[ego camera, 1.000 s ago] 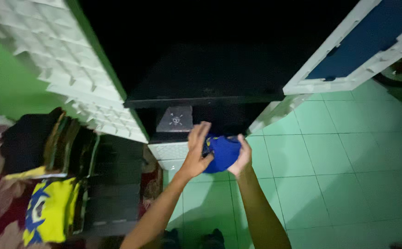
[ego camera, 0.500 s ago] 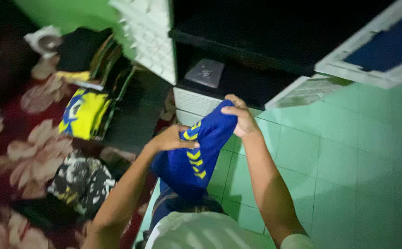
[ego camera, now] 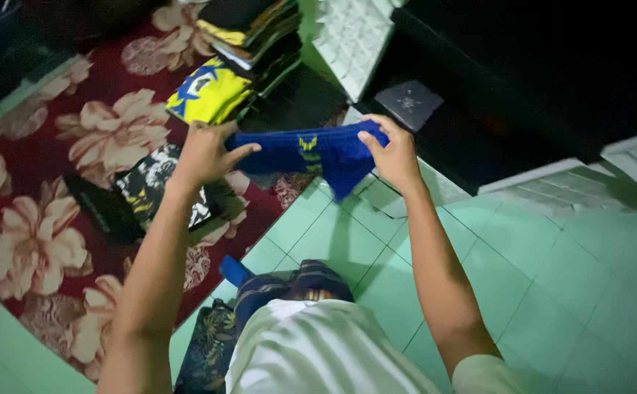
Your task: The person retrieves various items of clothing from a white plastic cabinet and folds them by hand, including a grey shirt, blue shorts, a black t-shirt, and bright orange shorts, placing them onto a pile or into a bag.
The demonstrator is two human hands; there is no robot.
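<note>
Blue garment (ego camera: pixel 311 149) stretched level between both hands at upper centre of the frame, above the edge where the red floral rug (ego camera: pixel 41 219) meets the green tiled floor (ego camera: pixel 552 292). Left hand (ego camera: pixel 205 153) clenched on the garment's left end, fingers wrapped over the top edge. Right hand (ego camera: pixel 391 149) pinching the right end, thumb in front, grip closed on the cloth. Neither hand released.

Judged as a folding or straightening step. To do it well: keep both grips at the same height so the top edge runs straight, hold tension even so no slack bunches in the middle, and let the loose corner hanging below the right-hand side fall flat before bringing the ends together. Worth keeping the cloth off the floor and away from the dark shelf (ego camera: pixel 464 138) just behind.

Garment itself: deep royal blue, soft knit or jersey by the look, with small yellow chevron marks near the middle of the upper edge. Currently gathered into a narrow band rather than spread wide, one triangular flap drooping below toward the tiles. Likely light and limp, prone to sagging without tension.

At upper left centre of the frame, a stack of folded clothes (ego camera: pixel 252 33) with a yellow and blue folded shirt (ego camera: pixel 209 91) in front; a black patterned garment (ego camera: pixel 154 186) lying on the rug below the left hand.
</note>
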